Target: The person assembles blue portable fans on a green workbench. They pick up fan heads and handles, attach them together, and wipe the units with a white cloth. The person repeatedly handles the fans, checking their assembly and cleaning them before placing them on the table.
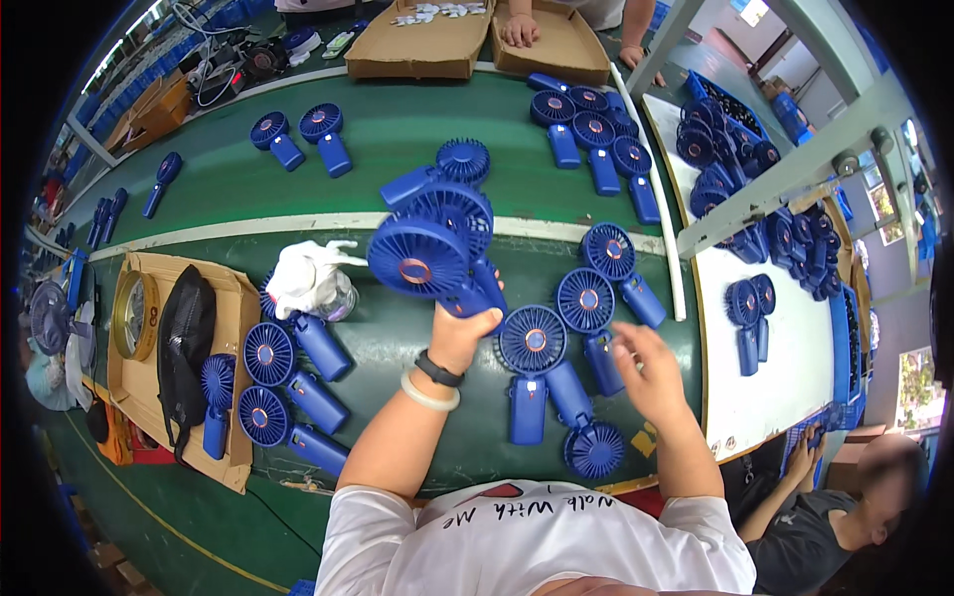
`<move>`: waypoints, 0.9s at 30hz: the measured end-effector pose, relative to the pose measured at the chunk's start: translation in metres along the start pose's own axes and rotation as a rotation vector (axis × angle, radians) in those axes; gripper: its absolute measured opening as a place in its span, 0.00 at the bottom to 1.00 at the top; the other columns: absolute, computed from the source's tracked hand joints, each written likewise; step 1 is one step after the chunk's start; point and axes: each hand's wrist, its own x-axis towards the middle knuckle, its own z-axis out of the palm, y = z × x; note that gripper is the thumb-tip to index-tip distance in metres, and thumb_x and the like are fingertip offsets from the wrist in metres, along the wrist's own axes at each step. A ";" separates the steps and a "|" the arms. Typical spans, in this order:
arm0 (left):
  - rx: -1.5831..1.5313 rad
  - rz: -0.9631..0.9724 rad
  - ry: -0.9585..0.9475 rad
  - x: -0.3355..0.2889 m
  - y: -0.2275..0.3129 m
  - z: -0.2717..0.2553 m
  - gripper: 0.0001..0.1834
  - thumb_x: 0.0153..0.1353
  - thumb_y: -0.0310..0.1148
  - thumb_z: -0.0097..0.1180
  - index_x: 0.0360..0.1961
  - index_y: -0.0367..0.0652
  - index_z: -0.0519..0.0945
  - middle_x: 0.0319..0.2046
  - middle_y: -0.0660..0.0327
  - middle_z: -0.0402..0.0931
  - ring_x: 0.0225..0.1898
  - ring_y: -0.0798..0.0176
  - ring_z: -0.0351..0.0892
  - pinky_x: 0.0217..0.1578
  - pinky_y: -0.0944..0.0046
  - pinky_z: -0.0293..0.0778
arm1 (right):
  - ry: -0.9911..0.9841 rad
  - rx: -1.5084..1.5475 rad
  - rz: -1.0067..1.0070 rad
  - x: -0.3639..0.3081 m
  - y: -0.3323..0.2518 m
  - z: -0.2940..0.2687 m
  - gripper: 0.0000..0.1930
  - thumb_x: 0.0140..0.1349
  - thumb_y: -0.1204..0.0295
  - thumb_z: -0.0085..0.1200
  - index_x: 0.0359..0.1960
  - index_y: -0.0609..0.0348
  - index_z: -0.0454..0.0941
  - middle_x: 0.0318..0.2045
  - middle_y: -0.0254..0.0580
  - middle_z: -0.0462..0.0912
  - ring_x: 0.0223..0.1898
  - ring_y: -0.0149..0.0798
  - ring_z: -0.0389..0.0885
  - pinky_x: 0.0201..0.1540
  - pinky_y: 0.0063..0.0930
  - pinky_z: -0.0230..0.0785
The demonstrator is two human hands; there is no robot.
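Note:
My left hand (465,326) is closed around the handle of a blue handheld fan (417,260), raised over the bench with its round grille up. A second fan head (459,207) shows right behind it; whether my hand also grips that one is hidden. My right hand (648,372) holds nothing, its fingers apart and slightly bent. Beside its fingertips lies a fan (586,301), handle toward me. More blue fans, one of them face up (534,340), lie between my hands. Left of my left forearm several fans (266,354) rest in a column.
A white crumpled bag (310,278) sits on the green bench. At left a cardboard tray (243,417) holds a tape roll and black pouch. Beyond a pale divider, fans lie on a green belt (388,119). A white side table (725,382) bears fans. Other people stand nearby.

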 end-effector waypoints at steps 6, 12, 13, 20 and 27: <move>0.299 0.203 0.113 -0.003 -0.013 -0.007 0.33 0.47 0.21 0.61 0.57 0.35 0.64 0.52 0.53 0.68 0.55 0.57 0.69 0.56 0.58 0.64 | -0.051 0.185 -0.157 0.126 0.001 0.011 0.12 0.61 0.74 0.51 0.46 0.63 0.75 0.35 0.44 0.78 0.36 0.37 0.79 0.41 0.26 0.71; 0.223 0.342 0.348 0.003 -0.007 -0.010 0.30 0.47 0.19 0.60 0.54 0.34 0.67 0.52 0.53 0.69 0.53 0.59 0.69 0.55 0.60 0.64 | -0.376 0.280 -0.268 0.238 -0.017 0.099 0.18 0.58 0.71 0.52 0.50 0.64 0.72 0.35 0.48 0.79 0.38 0.40 0.80 0.44 0.31 0.72; 0.209 0.349 0.372 0.004 -0.006 -0.009 0.30 0.47 0.18 0.61 0.54 0.34 0.67 0.52 0.53 0.69 0.53 0.59 0.69 0.55 0.60 0.64 | -0.417 0.267 -0.311 0.249 -0.022 0.113 0.19 0.59 0.70 0.52 0.51 0.64 0.71 0.37 0.50 0.79 0.38 0.43 0.80 0.44 0.33 0.72; 0.288 0.302 0.282 0.001 -0.009 -0.017 0.36 0.47 0.18 0.59 0.59 0.36 0.60 0.53 0.53 0.66 0.54 0.57 0.69 0.55 0.58 0.65 | -0.295 -0.421 -0.157 0.279 -0.073 0.164 0.21 0.63 0.52 0.43 0.54 0.44 0.71 0.49 0.58 0.64 0.43 0.59 0.75 0.48 0.44 0.71; 0.262 0.230 0.288 0.003 -0.002 -0.013 0.33 0.46 0.18 0.60 0.56 0.37 0.65 0.51 0.55 0.68 0.52 0.59 0.69 0.54 0.58 0.66 | -0.088 -0.521 -0.061 0.285 -0.013 0.131 0.32 0.52 0.60 0.61 0.55 0.62 0.63 0.49 0.58 0.64 0.46 0.55 0.75 0.44 0.41 0.74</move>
